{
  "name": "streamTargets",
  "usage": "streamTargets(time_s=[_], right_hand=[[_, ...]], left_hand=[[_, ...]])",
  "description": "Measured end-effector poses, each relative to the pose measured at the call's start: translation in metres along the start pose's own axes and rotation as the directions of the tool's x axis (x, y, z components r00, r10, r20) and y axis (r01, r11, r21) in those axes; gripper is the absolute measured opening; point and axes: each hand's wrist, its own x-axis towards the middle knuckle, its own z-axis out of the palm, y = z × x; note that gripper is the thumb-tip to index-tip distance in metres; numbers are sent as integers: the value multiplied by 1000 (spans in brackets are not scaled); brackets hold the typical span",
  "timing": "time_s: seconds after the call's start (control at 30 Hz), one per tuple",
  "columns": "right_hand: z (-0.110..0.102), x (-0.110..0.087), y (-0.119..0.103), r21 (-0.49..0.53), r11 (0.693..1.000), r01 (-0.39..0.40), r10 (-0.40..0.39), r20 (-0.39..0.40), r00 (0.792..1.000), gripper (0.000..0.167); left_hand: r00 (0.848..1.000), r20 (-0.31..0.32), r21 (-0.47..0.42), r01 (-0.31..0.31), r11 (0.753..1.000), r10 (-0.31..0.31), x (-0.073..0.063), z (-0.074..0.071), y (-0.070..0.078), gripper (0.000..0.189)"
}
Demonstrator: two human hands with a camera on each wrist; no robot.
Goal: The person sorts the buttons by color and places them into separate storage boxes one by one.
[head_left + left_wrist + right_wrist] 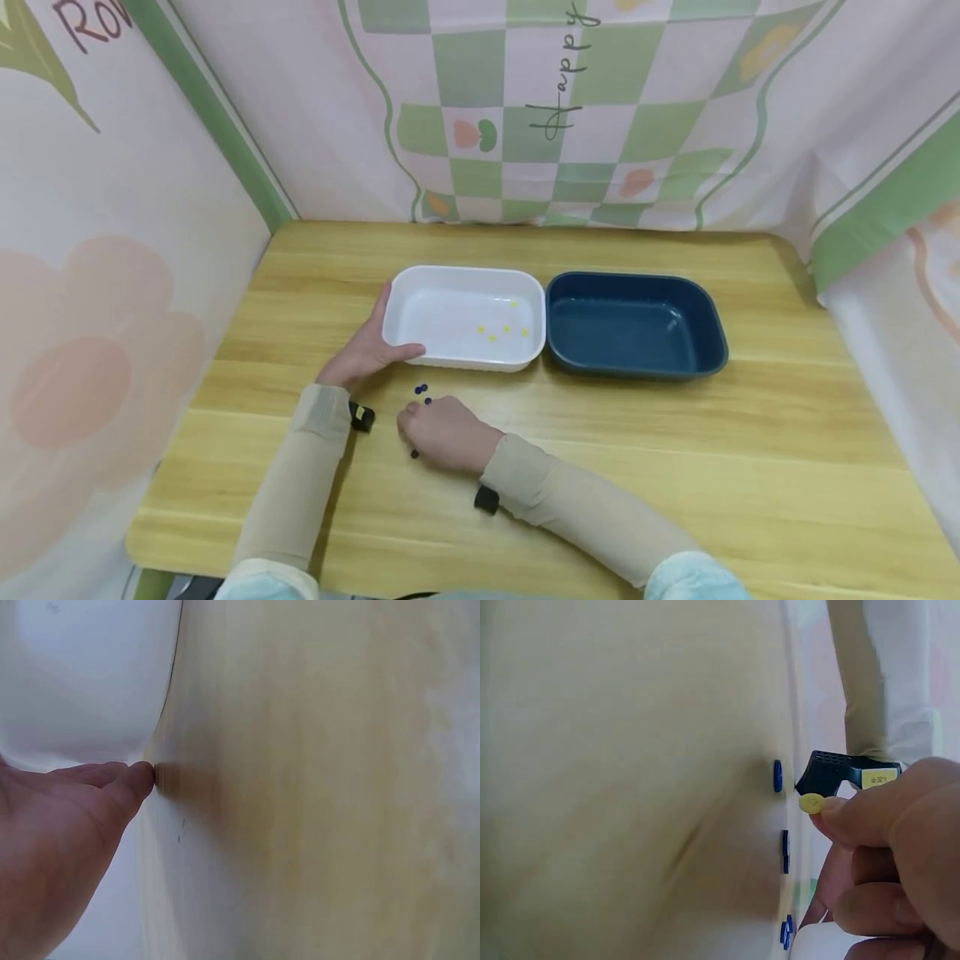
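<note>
My left hand (pixel 366 345) holds the left end of a white basin (pixel 472 362), thumb over the near rim and fingers along the outer left wall. In the left wrist view, those fingers (pixel 135 782) lie against the white wall near the table. Just in front of the basin, my right hand (pixel 452 435) pinches a small round yellow button (pixel 811 803) between thumb and fingertip; the head view hides it behind the hand. Several dark blue buttons (pixel 778 775) lie on the table around this hand, one (pixel 414 454) at its near side. More yellow buttons (pixel 507 329) lie inside the white basin.
A dark blue basin (pixel 637 369) stands right beside the white one, at its right. Both stand on a wooden table (pixel 787 467). Printed curtains (pixel 337 108) hang behind the table and at both sides. Each wrist carries a small black camera (pixel 362 416).
</note>
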Motion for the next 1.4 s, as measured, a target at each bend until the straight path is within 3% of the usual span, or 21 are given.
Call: streamTargets(time_s=[0.27, 0.37, 0.43, 0.5, 0.57, 0.7, 0.77, 0.87, 0.93, 1.0, 1.07, 1.17, 1.27, 1.4], right_hand=[[-9, -8, 3, 255, 963, -91, 103, -35, 994, 16], [-15, -10, 8, 362, 922, -135, 163, -46, 986, 17], [-20, -12, 12, 453, 876, -166, 212, -52, 976, 17], [-24, -15, 18, 570, 800, -186, 263, -55, 963, 17], [-28, -17, 24, 689, 699, -193, 315, -54, 948, 17], [-36, -22, 38, 886, 425, -187, 442, -23, 897, 19], [-41, -25, 45, 945, 267, -191, 511, 29, 859, 21], [-47, -29, 56, 984, 48, -170, 581, 111, 806, 29], [-51, -32, 61, 990, -62, -125, 606, 137, 783, 35], [-55, -34, 66, 989, -137, -63, 620, 135, 773, 41], [-58, -36, 69, 980, -201, 4, 636, 127, 761, 43], [-61, -38, 74, 957, -277, 84, 660, 126, 741, 41], [-63, -38, 77, 937, -323, 134, 692, 138, 709, 30], [-64, -37, 79, 922, -348, 168, 724, 151, 673, 18]], left_hand=[[1000, 12, 0, -9, 1000, 9, -1, 0, 1, 126], [1000, 14, -1, -20, 1000, 20, -1, -1, 1, 126], [999, 15, -3, -28, 1000, 28, 0, -1, 1, 126], [999, 16, -14, -45, 999, 45, 1, -1, 0, 126], [997, 20, -35, -69, 997, 70, 3, 0, -2, 125], [995, 39, -89, -84, 993, 88, 1, 0, 6, 123], [995, 49, -97, -77, 992, 82, -5, 0, 16, 121], [996, 45, -98, -68, 993, 73, -5, 0, 15, 122], [997, 33, -94, -69, 993, 72, -2, 1, 8, 124], [997, 21, -84, -68, 994, 70, 3, 1, -2, 127], [998, 18, -69, -66, 995, 67, 3, 1, -2, 129], [998, 14, -56, -61, 997, 62, 2, 1, 0, 131], [998, 14, -52, -53, 997, 54, 2, 0, 0, 130], [998, 17, -46, -60, 997, 61, 1, 1, -1, 128]])
